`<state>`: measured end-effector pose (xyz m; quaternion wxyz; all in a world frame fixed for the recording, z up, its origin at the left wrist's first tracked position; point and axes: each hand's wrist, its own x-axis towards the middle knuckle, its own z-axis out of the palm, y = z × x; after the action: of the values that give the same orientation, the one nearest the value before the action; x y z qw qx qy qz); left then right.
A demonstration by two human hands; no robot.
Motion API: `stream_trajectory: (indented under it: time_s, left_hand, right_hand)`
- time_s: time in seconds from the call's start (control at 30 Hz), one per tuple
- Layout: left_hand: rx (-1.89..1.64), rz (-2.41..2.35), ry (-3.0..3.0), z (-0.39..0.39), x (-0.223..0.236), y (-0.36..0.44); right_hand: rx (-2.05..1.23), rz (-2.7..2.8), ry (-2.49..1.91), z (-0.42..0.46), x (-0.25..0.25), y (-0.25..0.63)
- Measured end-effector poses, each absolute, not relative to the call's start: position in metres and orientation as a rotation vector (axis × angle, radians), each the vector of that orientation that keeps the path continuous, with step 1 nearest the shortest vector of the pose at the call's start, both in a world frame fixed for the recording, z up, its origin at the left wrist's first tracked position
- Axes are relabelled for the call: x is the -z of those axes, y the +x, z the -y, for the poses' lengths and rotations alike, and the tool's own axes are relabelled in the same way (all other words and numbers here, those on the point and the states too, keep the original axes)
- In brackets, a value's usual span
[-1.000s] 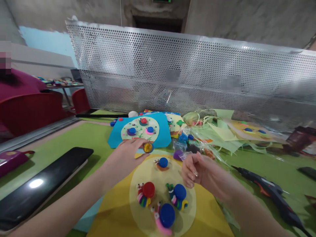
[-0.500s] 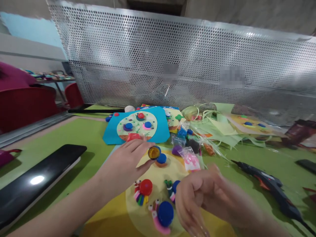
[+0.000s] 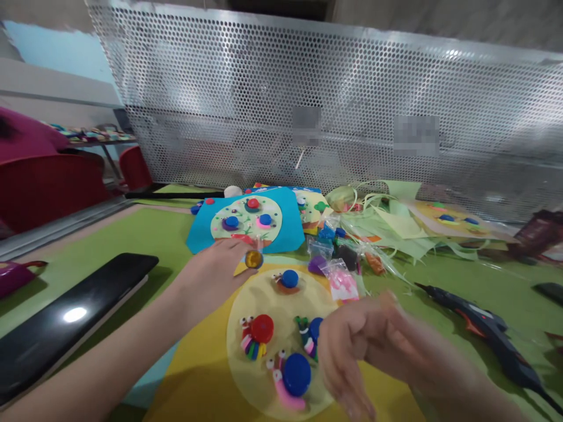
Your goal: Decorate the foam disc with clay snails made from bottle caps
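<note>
My left hand (image 3: 215,266) pinches a small round cap (image 3: 254,259) with an amber-gold inside, over the upper left of the yellow sheet (image 3: 193,351). Loosely bent and slightly blurred, my right hand (image 3: 365,346) hovers at the sheet's right with its fingers apart and nothing visible in them. On the sheet's pale circle lie several cap-and-clay figures: a red-cap figure (image 3: 263,329) with coloured legs, a pink snail (image 3: 295,375) with a blue cap, a brown snail (image 3: 289,279) above, and a green-headed figure (image 3: 308,335) partly behind my right hand.
A blue card (image 3: 200,234) with similar figures lies behind. Clay bags (image 3: 342,282) and paper strips (image 3: 387,225) are beyond my right hand. A glue gun (image 3: 479,325) lies at right, a black flat case (image 3: 83,316) at left. A perforated metal screen (image 3: 264,105) stands behind.
My left hand has moved left and slightly up with the cap, uncovering the brown snail. My right hand stays nearly in place.
</note>
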<state>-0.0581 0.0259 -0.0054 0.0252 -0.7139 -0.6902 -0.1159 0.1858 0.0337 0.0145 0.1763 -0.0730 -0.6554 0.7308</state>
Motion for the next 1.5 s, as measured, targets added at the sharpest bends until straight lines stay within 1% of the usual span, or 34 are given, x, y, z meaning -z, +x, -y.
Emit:
stream_trajectory:
  time_s: [0.07, 0.1, 0.17, 0.2, 0.23, 0.27, 0.33, 0.4, 0.53, 0.63, 0.77, 0.83, 0.87, 0.9, 0.97, 1.03, 1.1, 1.2, 1.27, 1.43, 1.5]
  left_hand:
    - [0.301, 2.235, -2.132, -0.031, 0.004, -0.068]
    - [0.268, 2.281, -2.094, -0.034, 0.003, -0.073]
    - [0.198, 2.353, -2.033, -0.038, 0.002, -0.081]
    - [0.164, 2.375, -2.014, -0.040, 0.001, -0.084]
    - [0.133, 2.392, -1.999, -0.041, 0.001, -0.087]
    - [0.104, 2.405, -1.987, -0.042, 0.001, -0.089]
    - [0.037, 2.435, -1.962, -0.043, 0.002, -0.094]
    - [-0.063, 2.488, -1.922, -0.042, 0.005, -0.099]
    - [-0.206, 2.560, -1.851, -0.042, 0.013, -0.108]
    - [-0.128, 2.508, -1.866, -0.044, 0.014, -0.105]
    - [0.122, 2.309, -2.033, -0.041, 0.008, -0.081]
    - [0.258, 2.168, -2.207, -0.034, 0.006, -0.064]
    - [0.355, 2.115, -2.288, -0.029, 0.005, -0.055]
    - [0.628, 2.077, -2.428, -0.025, 0.004, -0.047]
    - [0.734, 2.066, -2.557, -0.015, 0.003, -0.034]
    - [0.912, 2.053, -2.748, -0.008, 0.002, -0.026]
    - [1.021, 2.047, -2.870, -0.003, -0.001, -0.023]
    - [1.051, 2.093, -2.854, 0.001, -0.003, -0.021]
    - [1.039, 2.140, -2.837, 0.001, -0.002, -0.020]
    - [0.924, 2.230, -2.796, -0.009, 0.004, -0.023]
    - [0.872, 2.199, -2.695, -0.016, 0.006, -0.029]
  right_hand:
    - [-1.787, 2.005, -0.425, -0.045, -0.015, 0.193]
    - [-1.527, 2.119, -0.635, -0.052, -0.014, 0.196]
    - [-0.795, 2.264, -1.161, -0.067, -0.010, 0.204]
    - [-0.440, 2.267, -1.350, -0.075, -0.006, 0.206]
    - [-0.172, 2.257, -1.466, -0.081, -0.002, 0.208]
    - [-0.044, 2.265, -1.504, -0.086, 0.002, 0.209]
    - [-0.087, 2.317, -1.531, -0.091, 0.008, 0.208]
    - [-0.171, 2.387, -1.647, -0.088, 0.011, 0.203]
    - [-0.126, 2.492, -1.837, -0.079, 0.014, 0.192]
    - [-0.116, 2.500, -1.808, -0.080, 0.016, 0.189]
    - [-0.153, 2.451, -1.753, -0.081, 0.011, 0.190]
    - [-0.339, 2.386, -1.623, -0.077, 0.006, 0.189]
    - [-0.505, 2.346, -1.507, -0.074, 0.003, 0.189]
    - [-0.691, 2.300, -1.374, -0.070, 0.000, 0.187]
    - [-1.009, 2.222, -1.128, -0.062, -0.004, 0.184]
    - [-1.134, 2.210, -1.024, -0.055, -0.005, 0.179]
    - [-1.112, 2.231, -1.030, -0.051, -0.004, 0.176]
    - [-0.993, 2.275, -1.095, -0.050, 0.002, 0.173]
    - [-0.983, 2.292, -1.096, -0.050, 0.004, 0.173]
    - [-1.114, 2.265, -1.021, -0.058, 0.002, 0.176]
    - [-0.983, 2.245, -1.112, -0.071, 0.005, 0.182]
